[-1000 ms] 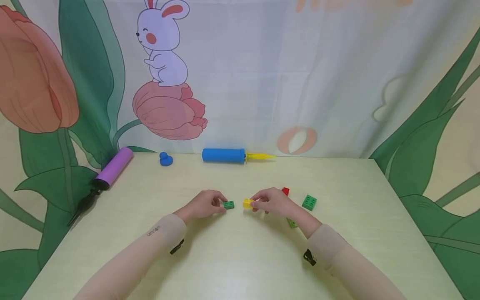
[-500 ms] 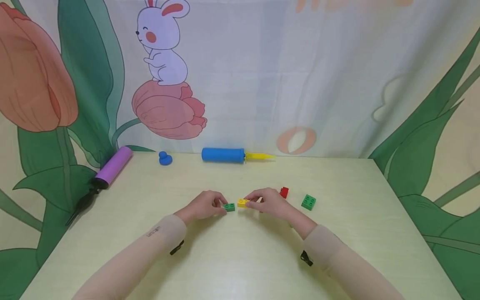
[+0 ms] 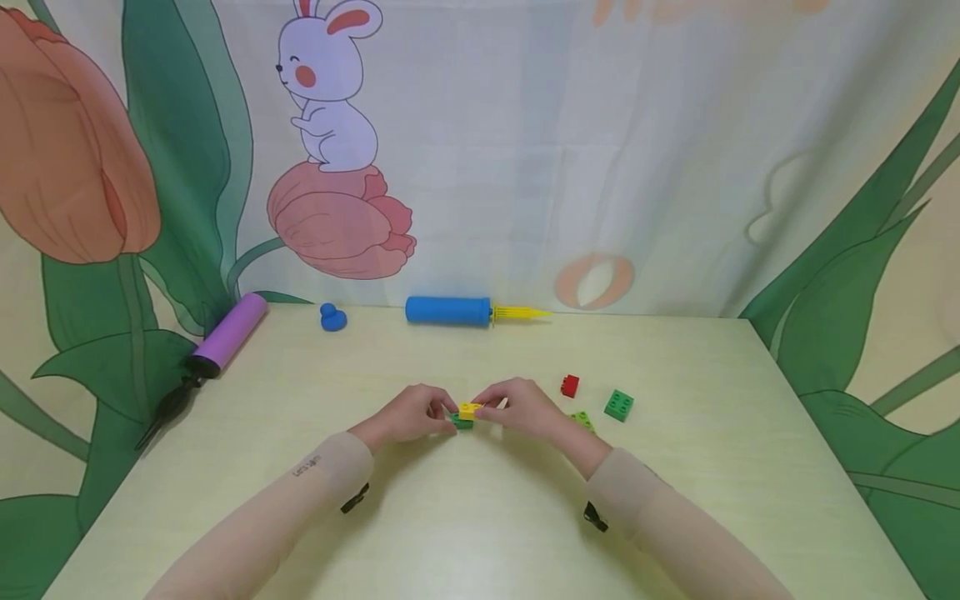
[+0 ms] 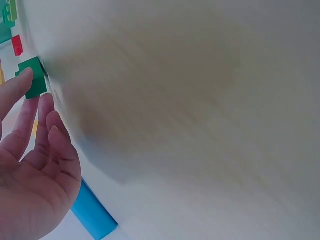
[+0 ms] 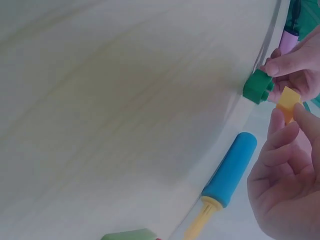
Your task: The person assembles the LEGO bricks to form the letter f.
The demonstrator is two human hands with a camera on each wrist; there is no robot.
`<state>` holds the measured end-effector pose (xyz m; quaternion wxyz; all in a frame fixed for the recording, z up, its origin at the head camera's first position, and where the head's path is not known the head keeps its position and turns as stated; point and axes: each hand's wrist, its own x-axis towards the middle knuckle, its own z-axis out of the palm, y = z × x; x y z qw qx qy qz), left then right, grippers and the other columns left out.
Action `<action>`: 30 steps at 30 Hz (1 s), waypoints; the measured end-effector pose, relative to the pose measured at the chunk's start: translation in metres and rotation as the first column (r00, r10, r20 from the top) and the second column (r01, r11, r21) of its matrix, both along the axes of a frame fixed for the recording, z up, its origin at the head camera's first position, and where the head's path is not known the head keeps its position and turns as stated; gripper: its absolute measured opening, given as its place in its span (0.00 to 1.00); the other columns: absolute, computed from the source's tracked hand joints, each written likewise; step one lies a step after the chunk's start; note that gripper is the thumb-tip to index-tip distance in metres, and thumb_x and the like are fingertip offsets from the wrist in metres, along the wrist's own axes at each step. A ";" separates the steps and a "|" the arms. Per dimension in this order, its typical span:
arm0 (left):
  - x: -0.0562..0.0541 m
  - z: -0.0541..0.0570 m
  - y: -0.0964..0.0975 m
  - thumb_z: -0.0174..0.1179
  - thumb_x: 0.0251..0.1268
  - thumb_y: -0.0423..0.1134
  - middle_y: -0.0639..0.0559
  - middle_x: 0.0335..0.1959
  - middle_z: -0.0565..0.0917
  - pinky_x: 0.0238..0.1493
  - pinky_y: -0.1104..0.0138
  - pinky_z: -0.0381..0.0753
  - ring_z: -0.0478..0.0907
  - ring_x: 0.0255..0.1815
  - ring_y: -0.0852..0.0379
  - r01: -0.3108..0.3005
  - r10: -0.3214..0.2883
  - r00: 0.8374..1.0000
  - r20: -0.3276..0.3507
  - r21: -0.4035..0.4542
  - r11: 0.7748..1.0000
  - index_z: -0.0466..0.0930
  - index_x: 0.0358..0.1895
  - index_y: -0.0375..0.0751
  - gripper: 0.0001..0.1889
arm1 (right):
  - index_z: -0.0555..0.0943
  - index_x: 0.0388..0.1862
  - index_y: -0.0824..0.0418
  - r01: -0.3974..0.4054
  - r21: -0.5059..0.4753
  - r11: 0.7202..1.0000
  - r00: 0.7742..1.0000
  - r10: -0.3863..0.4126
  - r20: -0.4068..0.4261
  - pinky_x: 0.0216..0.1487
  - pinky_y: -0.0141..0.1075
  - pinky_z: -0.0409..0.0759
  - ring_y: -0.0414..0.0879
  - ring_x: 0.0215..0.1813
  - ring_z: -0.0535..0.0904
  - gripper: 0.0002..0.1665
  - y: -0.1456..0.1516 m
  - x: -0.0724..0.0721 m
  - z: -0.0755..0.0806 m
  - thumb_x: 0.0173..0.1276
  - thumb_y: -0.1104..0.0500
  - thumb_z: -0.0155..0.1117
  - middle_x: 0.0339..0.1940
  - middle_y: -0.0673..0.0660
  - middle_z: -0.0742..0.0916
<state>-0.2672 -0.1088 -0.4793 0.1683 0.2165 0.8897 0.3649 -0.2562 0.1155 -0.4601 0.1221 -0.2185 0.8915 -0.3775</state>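
My left hand (image 3: 411, 412) pinches a small green toy brick (image 4: 33, 77) between thumb and fingertips, low over the table. From the right, my right hand (image 3: 517, 408) pinches a yellow toy brick (image 3: 469, 411). In the head view the yellow brick overlaps the top of the green one. The right wrist view shows the yellow brick (image 5: 288, 102) slightly apart from the green brick's studs (image 5: 270, 89). Beyond my right hand lie a red brick (image 3: 570, 386), a larger green brick (image 3: 618, 405) and a light green brick (image 3: 582, 421), partly hidden by my right wrist.
At the table's back edge lie a blue hand pump (image 3: 447, 311) with a yellow nozzle and a small blue rounded object (image 3: 332, 317). A purple pump (image 3: 230, 332) with black parts lies at the left edge. A printed curtain (image 3: 480, 150) hangs behind the table.
My right hand has moved left, bringing the yellow brick from beside the green brick to over it. The red and light green bricks have come into fuller view. My left hand has barely moved.
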 end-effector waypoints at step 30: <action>-0.001 -0.002 0.005 0.70 0.57 0.34 0.51 0.24 0.77 0.29 0.67 0.73 0.71 0.25 0.56 0.025 -0.025 1.000 -0.013 0.007 1.000 0.82 0.40 0.39 0.10 | 0.84 0.46 0.52 0.077 0.078 0.994 0.992 -0.085 0.097 0.30 0.35 0.73 0.46 0.29 0.75 0.14 -0.013 -0.002 -0.008 0.62 0.53 0.71 0.29 0.48 0.83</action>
